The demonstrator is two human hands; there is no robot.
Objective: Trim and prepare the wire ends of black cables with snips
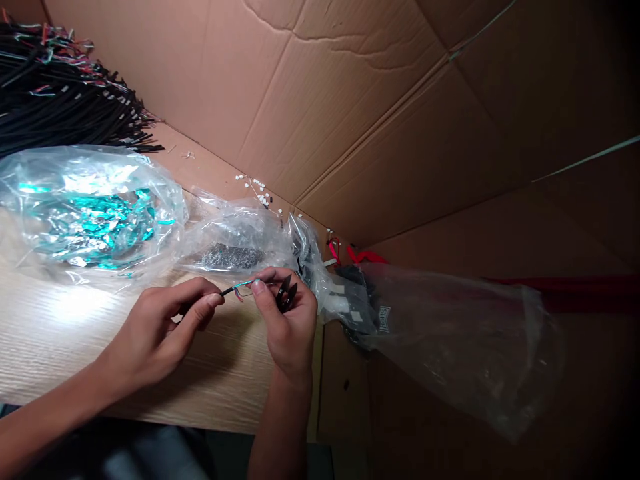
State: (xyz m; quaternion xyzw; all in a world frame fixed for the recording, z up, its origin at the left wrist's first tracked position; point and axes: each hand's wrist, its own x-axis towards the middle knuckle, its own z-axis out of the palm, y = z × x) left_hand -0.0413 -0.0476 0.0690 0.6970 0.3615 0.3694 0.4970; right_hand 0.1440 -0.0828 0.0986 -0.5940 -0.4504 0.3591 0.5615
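Between the thumb and fingers of my left hand (160, 333) a thin black cable (227, 292) is pinched near its stripped end. Teal foil (243, 285) comes out of the jacket, with fine coloured wires (239, 297) hanging beside it. My right hand (287, 320) pinches the far end of the foil between thumb and forefinger. The same hand also keeps a pair of small snips (286, 293) in its palm, their dark pointed blades sticking up; their handles are hidden. Both hands are just above the wooden table (215, 373).
A clear bag of teal foil scraps (105, 220) lies at left, below a heap of black cables (65, 100). Another plastic bag (233, 250) holds dark small pieces. White bits (260, 190) lie along the cardboard wall (350, 120). A large clear bag (450, 340) hangs at right.
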